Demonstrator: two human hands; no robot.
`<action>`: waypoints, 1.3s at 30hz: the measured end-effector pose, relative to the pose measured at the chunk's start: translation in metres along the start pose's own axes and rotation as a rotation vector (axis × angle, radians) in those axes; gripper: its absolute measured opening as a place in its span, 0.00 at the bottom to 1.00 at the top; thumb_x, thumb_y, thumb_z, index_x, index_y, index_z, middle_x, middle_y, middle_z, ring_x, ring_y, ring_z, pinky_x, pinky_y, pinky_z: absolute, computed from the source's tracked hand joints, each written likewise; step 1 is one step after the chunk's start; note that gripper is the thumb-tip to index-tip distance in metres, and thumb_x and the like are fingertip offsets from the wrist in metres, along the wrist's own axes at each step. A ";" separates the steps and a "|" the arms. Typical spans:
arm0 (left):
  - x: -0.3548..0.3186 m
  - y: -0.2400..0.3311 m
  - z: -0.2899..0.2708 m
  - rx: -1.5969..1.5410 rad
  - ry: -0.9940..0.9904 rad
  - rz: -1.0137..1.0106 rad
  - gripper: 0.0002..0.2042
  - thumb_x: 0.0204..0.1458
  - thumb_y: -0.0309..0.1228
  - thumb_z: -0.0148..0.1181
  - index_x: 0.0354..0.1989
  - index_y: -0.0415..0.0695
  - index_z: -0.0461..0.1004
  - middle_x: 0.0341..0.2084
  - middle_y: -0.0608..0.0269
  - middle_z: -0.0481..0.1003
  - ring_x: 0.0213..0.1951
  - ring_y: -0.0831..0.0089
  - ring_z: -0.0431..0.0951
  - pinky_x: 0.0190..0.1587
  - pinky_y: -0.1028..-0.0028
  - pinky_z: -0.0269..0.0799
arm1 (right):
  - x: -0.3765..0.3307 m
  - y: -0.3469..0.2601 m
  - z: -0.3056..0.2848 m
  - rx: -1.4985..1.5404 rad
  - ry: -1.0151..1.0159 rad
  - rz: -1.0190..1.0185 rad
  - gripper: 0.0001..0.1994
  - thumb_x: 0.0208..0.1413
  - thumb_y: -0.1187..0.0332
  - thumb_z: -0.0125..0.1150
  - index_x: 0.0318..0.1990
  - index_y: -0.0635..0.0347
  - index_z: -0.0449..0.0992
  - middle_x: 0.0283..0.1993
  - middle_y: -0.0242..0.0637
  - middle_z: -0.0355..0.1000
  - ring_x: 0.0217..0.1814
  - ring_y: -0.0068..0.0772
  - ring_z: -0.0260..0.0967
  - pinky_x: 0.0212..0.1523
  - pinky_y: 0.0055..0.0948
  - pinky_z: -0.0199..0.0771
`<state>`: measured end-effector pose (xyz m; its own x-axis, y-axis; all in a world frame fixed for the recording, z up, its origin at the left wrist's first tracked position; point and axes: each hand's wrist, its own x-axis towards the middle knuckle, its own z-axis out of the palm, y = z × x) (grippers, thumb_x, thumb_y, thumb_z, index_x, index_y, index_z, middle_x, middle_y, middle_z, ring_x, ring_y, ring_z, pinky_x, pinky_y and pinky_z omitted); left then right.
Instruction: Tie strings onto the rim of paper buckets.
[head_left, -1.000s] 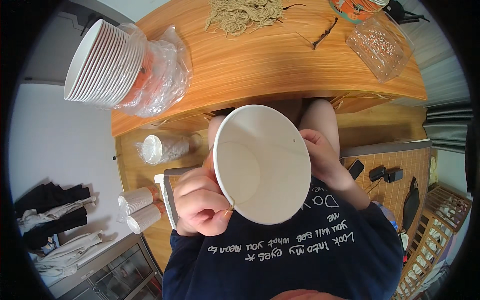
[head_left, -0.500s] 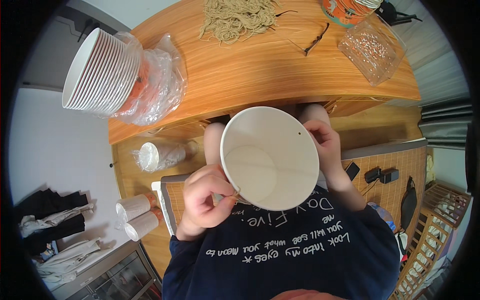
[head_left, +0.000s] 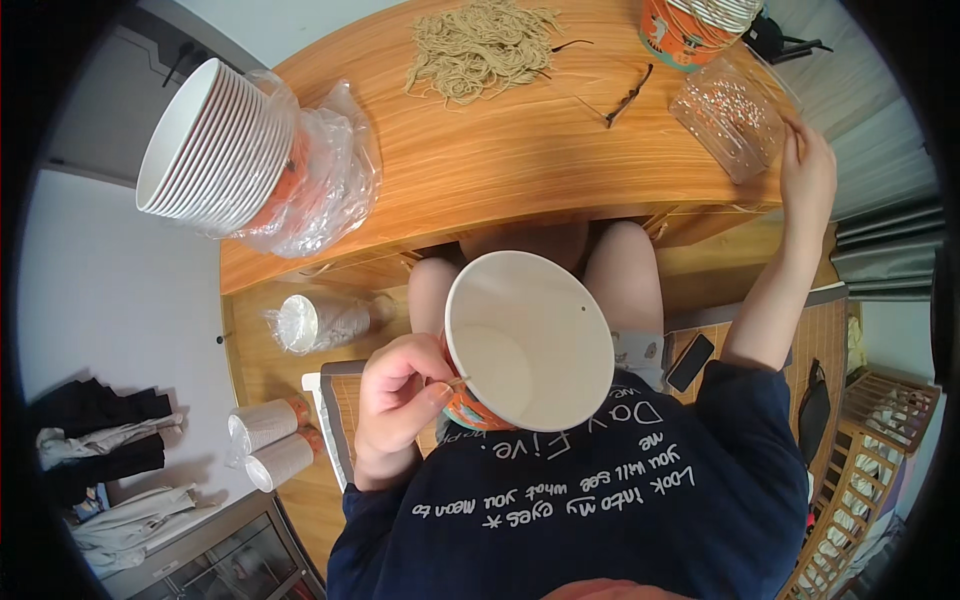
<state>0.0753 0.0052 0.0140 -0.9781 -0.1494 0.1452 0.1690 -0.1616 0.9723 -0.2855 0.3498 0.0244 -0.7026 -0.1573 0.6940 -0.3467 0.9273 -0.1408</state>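
My left hand [head_left: 405, 395] is closed at the left side of a white-lined paper bucket [head_left: 530, 340], with thumb and forefinger pinched by its rim. A short bit of cord shows at those fingertips. The bucket is tilted with its mouth toward me, and a small dark hole shows in its right inner wall. Orange print covers its outside. On the right, my right hand [head_left: 808, 170] reaches over the desk edge, fingers stretched to the side of a clear plastic box [head_left: 738, 165]. Many small white and orange pieces [head_left: 735, 105] lie in that box.
A tall stack of white paper buckets [head_left: 215, 150], partly in clear wrap, lies at the desk's left. Tan cords [head_left: 480, 50] heap at the back, near dark-framed glasses [head_left: 628, 97]. An orange bucket [head_left: 680, 35] stands back right. Wrapped cup stacks [head_left: 325, 320] are on the floor.
My right hand has left the bucket's right side and moved up and right to the clear box. The bucket, still in my left hand, has dropped slightly lower in view.
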 end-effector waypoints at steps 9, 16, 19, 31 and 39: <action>0.003 -0.003 0.001 -0.065 0.280 0.085 0.04 0.57 0.25 0.55 0.35 0.38 0.70 0.34 0.58 0.72 0.35 0.75 0.71 0.41 0.78 0.66 | -0.108 -0.070 -0.014 0.779 -0.532 0.275 0.04 0.58 0.74 0.56 0.38 0.64 0.76 0.32 0.36 0.73 0.34 0.23 0.69 0.39 0.23 0.70; 0.020 -0.010 0.023 -0.096 0.370 0.342 0.09 0.60 0.33 0.57 0.35 0.40 0.69 0.34 0.59 0.72 0.35 0.71 0.72 0.40 0.71 0.68 | -0.195 -0.133 0.014 0.823 -0.946 -0.438 0.13 0.55 0.66 0.58 0.45 0.63 0.76 0.41 0.49 0.75 0.44 0.51 0.73 0.46 0.42 0.72; 0.018 -0.017 0.030 -0.244 0.364 0.170 0.14 0.61 0.44 0.54 0.40 0.45 0.66 0.39 0.59 0.74 0.44 0.67 0.75 0.44 0.66 0.74 | -0.189 -0.173 -0.011 0.936 -0.891 -0.635 0.29 0.54 0.58 0.62 0.61 0.64 0.65 0.46 0.56 0.73 0.49 0.57 0.71 0.52 0.45 0.70; 0.020 -0.024 0.039 -0.541 0.199 -0.038 0.13 0.61 0.42 0.54 0.40 0.44 0.68 0.38 0.64 0.72 0.46 0.68 0.70 0.54 0.66 0.63 | -0.168 -0.199 -0.038 1.500 -1.284 -0.593 0.25 0.59 0.60 0.63 0.59 0.62 0.65 0.54 0.49 0.71 0.56 0.42 0.71 0.58 0.38 0.69; 0.021 -0.037 0.041 -0.653 0.215 -0.046 0.06 0.63 0.25 0.48 0.39 0.40 0.73 0.39 0.61 0.74 0.45 0.72 0.72 0.52 0.74 0.64 | -0.168 -0.181 -0.060 1.602 -0.913 -0.145 0.10 0.51 0.72 0.69 0.38 0.58 0.73 0.32 0.32 0.70 0.38 0.28 0.70 0.39 0.30 0.72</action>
<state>0.0430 0.0481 -0.0117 -0.9515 -0.3077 0.0009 0.2326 -0.7173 0.6568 -0.0676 0.2285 -0.0244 -0.5048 -0.8145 0.2860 -0.2299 -0.1925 -0.9540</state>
